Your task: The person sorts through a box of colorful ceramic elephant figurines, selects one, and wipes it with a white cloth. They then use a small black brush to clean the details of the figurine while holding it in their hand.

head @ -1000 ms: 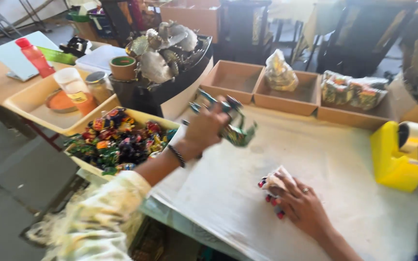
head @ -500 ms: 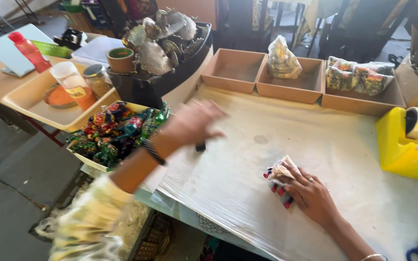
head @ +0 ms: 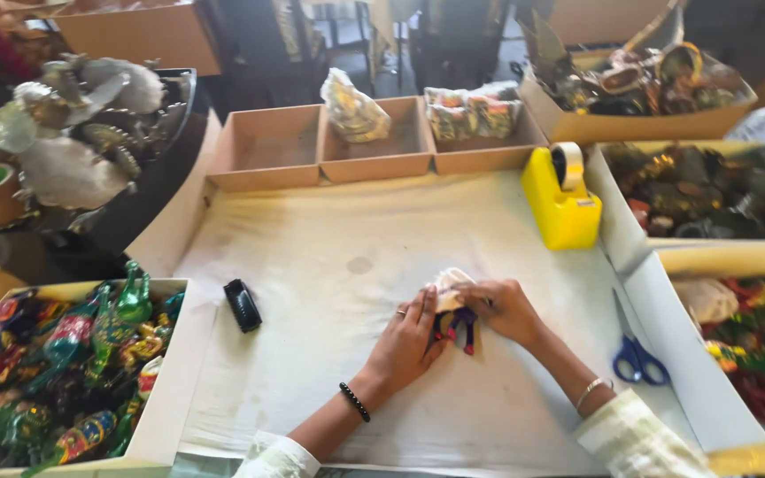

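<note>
I see both hands meeting near the middle of the table, which is covered by a pale cloth. The left hand lies flat, fingers stretched out and clenched on nothing, its fingertips pressing beside a small colourful figurine partly wrapped in white paper. The right hand curls over the top of that bundle, its grip closed on the paper and figurine. A black tape roll lies apart to the left, near a tray of painted figurines. Blue scissors rest to the right, and a yellow tape dispenser stands behind.
</note>
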